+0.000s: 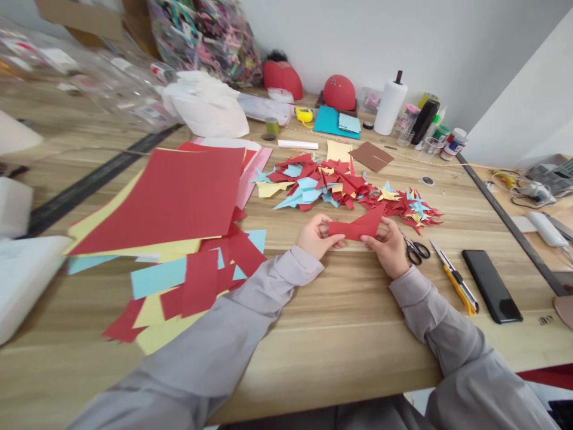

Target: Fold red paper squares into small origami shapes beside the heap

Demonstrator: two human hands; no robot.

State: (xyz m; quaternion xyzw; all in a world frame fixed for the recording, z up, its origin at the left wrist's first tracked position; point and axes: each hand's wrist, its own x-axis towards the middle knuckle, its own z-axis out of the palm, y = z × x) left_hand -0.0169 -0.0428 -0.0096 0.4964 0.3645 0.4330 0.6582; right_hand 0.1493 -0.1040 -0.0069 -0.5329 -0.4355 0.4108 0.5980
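Between my two hands, above the near middle of the table, is a piece of folded red paper. It is a flat strip with a pointed flap standing up at its right. My left hand pinches the strip's left end between thumb and fingers. At the right end, my right hand grips it the same way, thumb in front. Just beyond lies a heap of folded paper pieces in red, light blue and yellow. Black-handled scissors rest right of my right hand, partly hidden by it.
Large red sheets and cut paper strips cover the left side. A yellow utility knife and a black phone lie at right. Along the back stand a white bottle, a yellow tape measure and red pincushion-like domes.
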